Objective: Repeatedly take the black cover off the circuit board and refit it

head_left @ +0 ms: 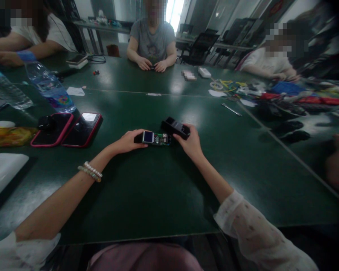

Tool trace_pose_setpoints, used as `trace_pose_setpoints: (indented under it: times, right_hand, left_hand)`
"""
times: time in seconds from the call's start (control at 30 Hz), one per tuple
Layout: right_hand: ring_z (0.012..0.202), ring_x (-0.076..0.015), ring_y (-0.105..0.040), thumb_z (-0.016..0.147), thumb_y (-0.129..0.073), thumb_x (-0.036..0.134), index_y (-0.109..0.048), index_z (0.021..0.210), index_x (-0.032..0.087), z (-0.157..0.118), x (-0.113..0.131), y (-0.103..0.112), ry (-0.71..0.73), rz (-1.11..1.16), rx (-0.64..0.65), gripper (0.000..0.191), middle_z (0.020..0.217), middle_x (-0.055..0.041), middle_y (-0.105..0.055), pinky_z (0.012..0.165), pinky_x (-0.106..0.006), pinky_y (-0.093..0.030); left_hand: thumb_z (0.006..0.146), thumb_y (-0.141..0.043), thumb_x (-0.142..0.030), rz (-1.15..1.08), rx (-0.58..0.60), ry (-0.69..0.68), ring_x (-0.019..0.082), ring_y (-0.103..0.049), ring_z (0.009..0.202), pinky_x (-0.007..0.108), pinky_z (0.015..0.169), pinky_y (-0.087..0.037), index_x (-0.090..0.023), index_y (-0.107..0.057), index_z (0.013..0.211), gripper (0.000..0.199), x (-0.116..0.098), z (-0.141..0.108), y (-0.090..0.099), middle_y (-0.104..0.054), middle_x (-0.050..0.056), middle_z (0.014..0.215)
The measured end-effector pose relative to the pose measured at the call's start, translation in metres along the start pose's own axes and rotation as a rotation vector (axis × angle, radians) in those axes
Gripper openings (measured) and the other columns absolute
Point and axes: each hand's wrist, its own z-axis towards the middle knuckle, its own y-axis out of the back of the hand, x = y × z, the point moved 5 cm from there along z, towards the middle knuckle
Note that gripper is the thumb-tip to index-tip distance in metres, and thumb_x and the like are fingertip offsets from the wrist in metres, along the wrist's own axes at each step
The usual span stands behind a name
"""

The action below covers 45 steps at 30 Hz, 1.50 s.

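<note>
Near the middle of the green table (147, 195), my left hand (130, 141) grips a small device (158, 139) by its left end. A small square screen and a bare green circuit board show on its upper side. My right hand (190, 142) is closed on the right end of a black plastic cover (175, 127), which has openings in it. The cover is tilted just above and to the right of the circuit board. Whether the two parts touch cannot be made out.
Two phones (81, 130) with red and pink edges lie left, near water bottles (49, 88) and a white object (4, 175). A wrench (231, 109) and a pile of cables and tools (288, 94) are at right. Several people sit around the table.
</note>
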Motion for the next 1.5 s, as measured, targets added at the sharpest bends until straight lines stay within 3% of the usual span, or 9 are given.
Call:
trace_pose_setpoints:
  times: [0.13, 0.37, 0.57, 0.7, 0.77, 0.87, 1.0, 1.2, 1.5]
  right_hand:
    - [0.113, -0.0278, -0.061, 0.08, -0.073, 0.047, -0.049, 0.127, 0.026, -0.002, 0.021, 0.002, 0.02, 0.257, 0.096, 0.057, 0.125, -0.0088, -0.062, 0.099, -0.048, -0.05]
    - [0.117, -0.028, -0.059, 0.079, -0.078, 0.044, -0.054, 0.127, 0.031, -0.016, 0.06, -0.005, 0.203, 0.213, 0.335, 0.055, 0.13, -0.0057, -0.06, 0.1, -0.048, -0.049]
    - [0.119, -0.029, -0.057, 0.081, -0.077, 0.033, -0.053, 0.128, 0.032, -0.02, 0.062, -0.011, 0.292, 0.122, 0.385, 0.053, 0.129, -0.0057, -0.061, 0.102, -0.05, -0.047]
    - [0.118, -0.0297, -0.056, 0.082, -0.075, 0.028, -0.053, 0.128, 0.03, -0.021, 0.06, -0.016, 0.333, 0.077, 0.382, 0.052, 0.128, -0.0064, -0.061, 0.102, -0.051, -0.046]
    - [0.118, -0.0306, -0.055, 0.083, -0.074, 0.025, -0.053, 0.127, 0.031, -0.021, 0.06, -0.019, 0.362, 0.016, 0.391, 0.049, 0.127, -0.0066, -0.062, 0.102, -0.053, -0.045]
    - [0.119, -0.0312, -0.053, 0.084, -0.071, 0.021, -0.053, 0.127, 0.031, -0.022, 0.061, -0.022, 0.385, -0.037, 0.414, 0.048, 0.127, -0.0067, -0.062, 0.102, -0.055, -0.045]
    - [0.123, -0.0313, -0.05, 0.084, -0.073, 0.027, -0.051, 0.13, 0.031, -0.024, 0.062, -0.02, 0.314, 0.012, 0.445, 0.051, 0.132, -0.0069, -0.059, 0.103, -0.054, -0.045]
    - [0.127, -0.0302, -0.052, 0.093, -0.059, 0.052, -0.049, 0.136, 0.029, -0.024, 0.051, -0.024, 0.085, 0.182, 0.521, 0.05, 0.135, -0.0099, -0.056, 0.107, -0.052, -0.043]
    - [0.104, -0.0254, -0.065, 0.083, -0.073, 0.047, -0.061, 0.12, 0.025, -0.02, 0.046, -0.026, -0.085, 0.356, 0.573, 0.044, 0.116, -0.0075, -0.066, 0.09, -0.045, -0.053]
  left_hand:
    - [0.086, -0.07, -0.032, 0.0, -0.006, 0.003, 0.028, -0.056, 0.128, 0.05, 0.109, -0.041, -0.026, -0.053, 0.138, 0.055, 0.002, 0.0, 0.0, -0.061, 0.009, 0.137]
    - [0.084, -0.072, -0.033, 0.01, -0.033, 0.016, 0.029, -0.063, 0.115, 0.051, 0.102, -0.046, -0.021, -0.057, 0.132, 0.051, 0.003, 0.001, -0.001, -0.067, 0.01, 0.126]
    - [0.083, -0.074, -0.031, -0.022, -0.028, 0.026, 0.029, -0.063, 0.116, 0.051, 0.103, -0.047, -0.02, -0.058, 0.129, 0.05, 0.004, 0.002, -0.002, -0.067, 0.011, 0.125]
    - [0.073, -0.083, -0.034, -0.046, -0.049, 0.015, 0.031, -0.055, 0.13, 0.051, 0.109, -0.042, -0.026, -0.038, 0.149, 0.089, -0.004, 0.0, 0.0, -0.057, 0.012, 0.141]
    - [0.069, -0.086, -0.04, -0.015, -0.024, 0.1, 0.035, -0.053, 0.132, 0.053, 0.11, -0.041, -0.026, -0.033, 0.153, 0.1, -0.005, -0.001, -0.001, -0.055, 0.014, 0.142]
    - [0.078, -0.077, -0.05, -0.057, -0.016, 0.145, 0.036, -0.052, 0.132, 0.052, 0.108, -0.043, -0.025, -0.033, 0.153, 0.09, -0.007, -0.002, -0.001, -0.054, 0.014, 0.143]
    - [0.092, -0.061, -0.055, -0.092, -0.036, 0.18, 0.033, -0.057, 0.126, 0.049, 0.105, -0.046, -0.025, -0.042, 0.148, 0.066, -0.007, -0.001, 0.0, -0.058, 0.012, 0.138]
    - [0.089, -0.066, -0.052, -0.138, -0.022, 0.16, 0.031, -0.055, 0.127, 0.049, 0.105, -0.046, -0.027, -0.044, 0.147, 0.066, -0.007, -0.001, -0.001, -0.055, 0.011, 0.14]
    - [0.088, -0.068, -0.051, -0.109, 0.0, 0.135, 0.029, -0.057, 0.12, 0.049, 0.103, -0.046, -0.03, -0.046, 0.145, 0.065, -0.009, -0.002, 0.0, -0.059, 0.009, 0.128]
